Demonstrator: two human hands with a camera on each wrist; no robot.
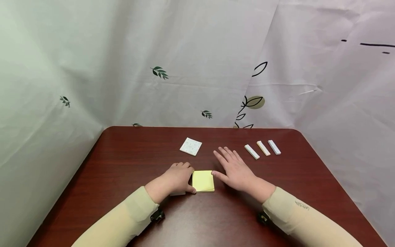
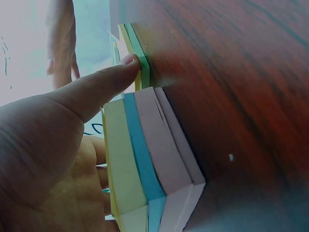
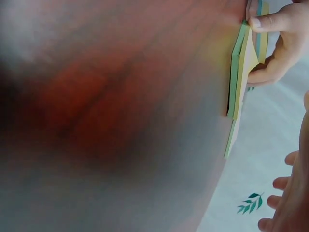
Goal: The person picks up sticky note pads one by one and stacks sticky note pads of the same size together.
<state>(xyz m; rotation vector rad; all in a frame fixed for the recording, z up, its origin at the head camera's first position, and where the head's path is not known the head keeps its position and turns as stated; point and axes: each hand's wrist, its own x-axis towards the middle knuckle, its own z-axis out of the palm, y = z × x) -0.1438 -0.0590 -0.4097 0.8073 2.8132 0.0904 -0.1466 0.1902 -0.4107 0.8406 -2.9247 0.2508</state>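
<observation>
head view: from above, forward and down, farthest, over the table (image 1: 123, 154)
left wrist view: low, tilted, close on the banded paper stack (image 2: 147, 159)
right wrist view: low, tilted, facing the left hand (image 3: 286, 46)
both wrists share: green-edged pad (image 3: 234, 79)

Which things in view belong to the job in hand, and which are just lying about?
In use, apparently:
yellow pad, between left hand and right hand
multicoloured stack, under the left hand

Lying about, untouched:
patterned square, beyond the yellow pad
three pale bars, further right
</observation>
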